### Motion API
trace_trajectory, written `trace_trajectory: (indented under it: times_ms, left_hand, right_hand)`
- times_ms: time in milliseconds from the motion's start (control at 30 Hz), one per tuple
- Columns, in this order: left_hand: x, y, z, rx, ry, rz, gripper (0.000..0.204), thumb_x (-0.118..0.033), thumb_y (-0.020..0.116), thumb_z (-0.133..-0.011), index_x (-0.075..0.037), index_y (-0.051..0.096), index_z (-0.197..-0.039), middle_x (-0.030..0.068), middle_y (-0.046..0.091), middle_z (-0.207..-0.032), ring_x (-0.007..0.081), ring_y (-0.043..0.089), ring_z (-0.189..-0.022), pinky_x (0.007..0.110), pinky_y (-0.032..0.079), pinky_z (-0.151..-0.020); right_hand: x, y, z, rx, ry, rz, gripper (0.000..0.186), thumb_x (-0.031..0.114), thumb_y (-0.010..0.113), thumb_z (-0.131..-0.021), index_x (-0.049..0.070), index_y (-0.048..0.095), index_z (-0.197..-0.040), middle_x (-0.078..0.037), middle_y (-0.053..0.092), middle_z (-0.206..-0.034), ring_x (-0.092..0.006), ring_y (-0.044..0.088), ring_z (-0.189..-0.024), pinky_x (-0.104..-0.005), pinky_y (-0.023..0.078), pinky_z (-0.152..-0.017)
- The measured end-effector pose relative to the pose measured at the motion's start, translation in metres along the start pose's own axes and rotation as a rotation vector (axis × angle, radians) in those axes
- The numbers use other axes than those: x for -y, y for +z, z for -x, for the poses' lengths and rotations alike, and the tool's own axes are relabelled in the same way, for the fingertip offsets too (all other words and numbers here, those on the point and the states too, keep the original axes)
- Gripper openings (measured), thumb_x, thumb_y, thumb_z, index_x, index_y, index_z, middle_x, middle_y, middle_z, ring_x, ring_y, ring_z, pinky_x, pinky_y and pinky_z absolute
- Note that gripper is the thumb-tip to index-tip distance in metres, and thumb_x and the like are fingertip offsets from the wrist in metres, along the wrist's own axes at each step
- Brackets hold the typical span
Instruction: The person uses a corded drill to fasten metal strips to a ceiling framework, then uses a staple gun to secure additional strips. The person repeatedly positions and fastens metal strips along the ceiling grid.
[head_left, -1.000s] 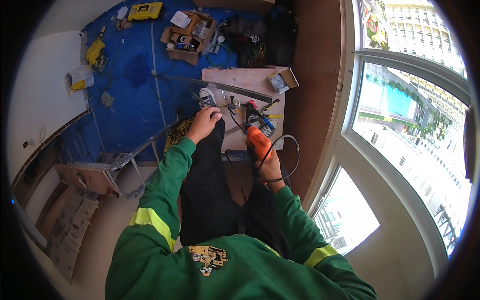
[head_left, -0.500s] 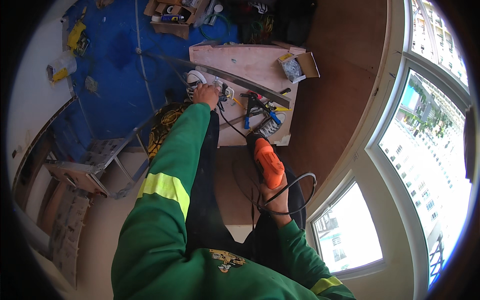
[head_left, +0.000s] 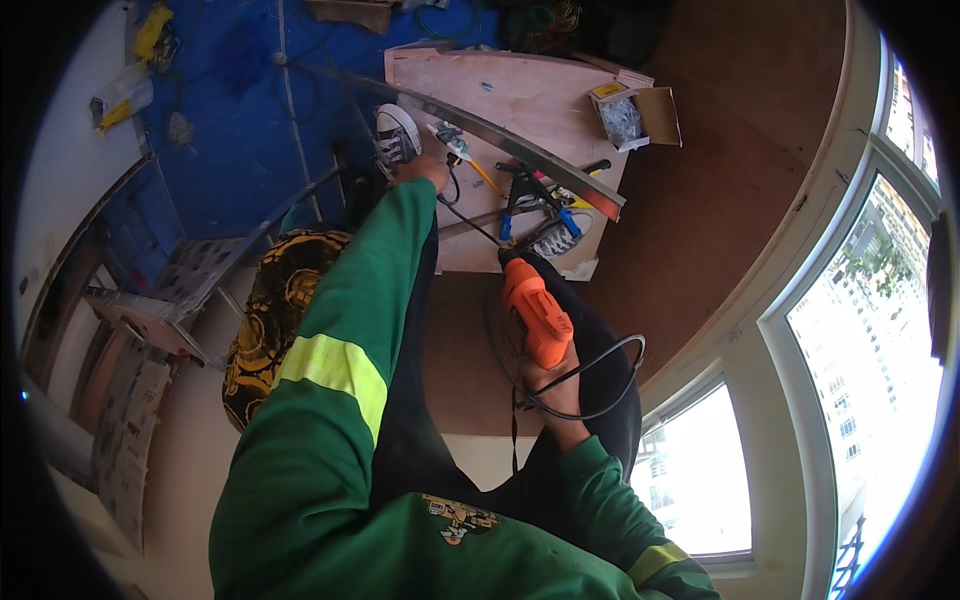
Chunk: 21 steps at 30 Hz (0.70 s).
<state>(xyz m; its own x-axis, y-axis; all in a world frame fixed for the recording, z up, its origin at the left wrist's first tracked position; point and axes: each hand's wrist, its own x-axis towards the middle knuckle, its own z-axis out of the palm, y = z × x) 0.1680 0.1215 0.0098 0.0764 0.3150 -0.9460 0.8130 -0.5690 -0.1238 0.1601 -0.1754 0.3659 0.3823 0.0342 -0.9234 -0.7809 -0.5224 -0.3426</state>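
My right hand (head_left: 556, 385) is wrapped round the grip of an orange power drill (head_left: 538, 315), its nose pointing away from me over my right thigh. The drill's black cable (head_left: 640, 370) loops out beside my wrist. My left hand (head_left: 424, 172) reaches down at the left edge of a pale wooden board (head_left: 560, 90), just below a black-and-white sneaker (head_left: 398, 138); its fingers are mostly hidden. Close to it on the board lie a black plug with a cord (head_left: 453, 162) and a yellow pencil-like stick (head_left: 485, 178). Black-and-blue clamps (head_left: 510, 200) rest near my other sneaker (head_left: 556, 238).
A long metal bar (head_left: 480, 125) lies slantwise across the board. An open cardboard box (head_left: 660, 115) with a clear bag sits at its right. Black-and-gold patterned fabric (head_left: 285, 300) is beside my left arm, near a metal-legged stand (head_left: 150, 330). Windows (head_left: 850, 330) line the right wall.
The view has shifted, showing more of the patterned fabric. My left hand has moved from beside the sneaker's toe to below it. The drill stays in my right hand over the thigh.
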Motion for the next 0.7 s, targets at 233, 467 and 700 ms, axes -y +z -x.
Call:
trace_trajectory:
  times_ms: [233,467,700]
  left_hand:
    - [-0.008,0.006,-0.006,-0.139,0.196,-0.141,0.047,-0.042,0.058,-0.111,-0.007,0.075,-0.136,0.0175,0.076,-0.141,0.0363,0.068,-0.135,0.051,0.047,-0.114]
    - [-0.008,0.000,-0.036,0.107,0.201,-0.143,0.050,-0.047,0.064,-0.109,-0.006,0.077,-0.135,0.0206,0.074,-0.143,0.0434,0.071,-0.129,0.053,0.051,-0.116]
    - [-0.018,0.018,-0.001,-0.323,0.062,0.086,0.037,-0.027,0.053,-0.115,-0.007,0.063,-0.144,0.0205,0.060,-0.149,0.0520,0.067,-0.126,0.059,0.055,-0.109]
  right_hand:
    - [-0.006,-0.002,-0.008,0.020,-0.099,-0.090,0.054,0.000,0.067,-0.091,0.000,0.058,-0.145,-0.003,0.066,-0.109,-0.0137,0.066,-0.091,-0.0302,0.055,-0.080]
    - [0.007,0.005,-0.008,-0.033,0.015,-0.233,0.052,0.000,0.066,-0.090,0.002,0.060,-0.141,-0.001,0.064,-0.103,-0.0099,0.065,-0.082,-0.0283,0.055,-0.071]
    - [0.018,0.003,-0.007,-0.029,0.150,-0.145,0.043,0.006,0.070,-0.096,0.003,0.059,-0.137,-0.006,0.069,-0.103,-0.0152,0.068,-0.084,-0.0329,0.058,-0.074]
